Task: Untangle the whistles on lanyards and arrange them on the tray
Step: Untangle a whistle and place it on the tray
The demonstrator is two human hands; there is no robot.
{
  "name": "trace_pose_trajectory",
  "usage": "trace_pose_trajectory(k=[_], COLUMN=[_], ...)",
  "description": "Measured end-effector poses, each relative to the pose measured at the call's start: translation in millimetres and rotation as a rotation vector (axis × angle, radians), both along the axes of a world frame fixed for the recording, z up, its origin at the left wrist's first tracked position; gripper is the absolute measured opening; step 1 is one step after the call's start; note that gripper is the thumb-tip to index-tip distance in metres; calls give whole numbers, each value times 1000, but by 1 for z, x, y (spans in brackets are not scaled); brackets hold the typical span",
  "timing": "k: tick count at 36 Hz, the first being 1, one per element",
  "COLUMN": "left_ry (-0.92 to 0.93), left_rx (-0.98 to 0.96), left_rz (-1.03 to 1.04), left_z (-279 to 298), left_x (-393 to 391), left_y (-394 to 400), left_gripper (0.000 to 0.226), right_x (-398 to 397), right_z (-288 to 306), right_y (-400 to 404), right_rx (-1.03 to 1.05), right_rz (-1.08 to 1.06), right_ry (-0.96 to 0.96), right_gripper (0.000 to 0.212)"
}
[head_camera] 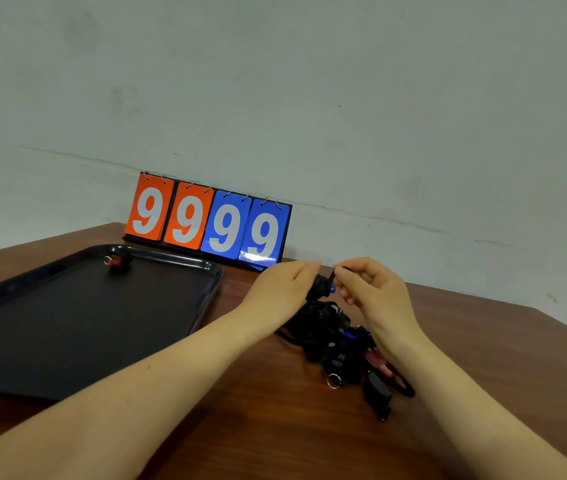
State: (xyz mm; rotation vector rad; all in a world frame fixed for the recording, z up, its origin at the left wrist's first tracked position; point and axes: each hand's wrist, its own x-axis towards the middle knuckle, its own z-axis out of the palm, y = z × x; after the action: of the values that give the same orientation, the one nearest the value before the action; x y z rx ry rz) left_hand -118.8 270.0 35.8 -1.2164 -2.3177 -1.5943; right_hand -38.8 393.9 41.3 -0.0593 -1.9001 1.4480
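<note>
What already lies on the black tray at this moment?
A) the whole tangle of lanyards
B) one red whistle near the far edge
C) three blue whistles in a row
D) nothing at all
B: a single red whistle with a metal ring sits near the far rim of the tray, while the tangle lies on the table.

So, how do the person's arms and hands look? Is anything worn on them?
Both forearms are bare up to the frame edge; no sleeves show. The left hand and the right hand wear no gloves, and I see no rings, watch or bracelet on the parts in view. No markings show either.
</note>
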Motion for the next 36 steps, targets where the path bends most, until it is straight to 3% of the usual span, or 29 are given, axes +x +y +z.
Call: trace_pose_trajectory(k=[4, 10, 16, 27, 33, 36], left_ry=[-139, -522, -546, -617, -397, -525], left_rx=[45, 164, 178, 333, 222, 268], left_rz=[-40, -237, -347, -233, -113, -158], left_z=[3, 4, 1, 1, 2, 1], left_x=[2, 11, 13, 12, 4, 4], left_y=[3, 3, 6, 7, 5, 6], left_gripper=[40, 32, 24, 26, 23, 21], right_x=[0, -1, 0, -1, -5, -5], right_z=[-2, -2, 2, 0, -5, -6], right_y=[3, 1, 2, 3, 4, 3], right_rx=[29, -227, -354, -192, -166, -147], right_rz=[-25, 143, 251, 246, 183, 179], right_ry=[-37, -58, -66, -126, -171, -201], right_gripper=[7, 13, 15, 11, 11, 14])
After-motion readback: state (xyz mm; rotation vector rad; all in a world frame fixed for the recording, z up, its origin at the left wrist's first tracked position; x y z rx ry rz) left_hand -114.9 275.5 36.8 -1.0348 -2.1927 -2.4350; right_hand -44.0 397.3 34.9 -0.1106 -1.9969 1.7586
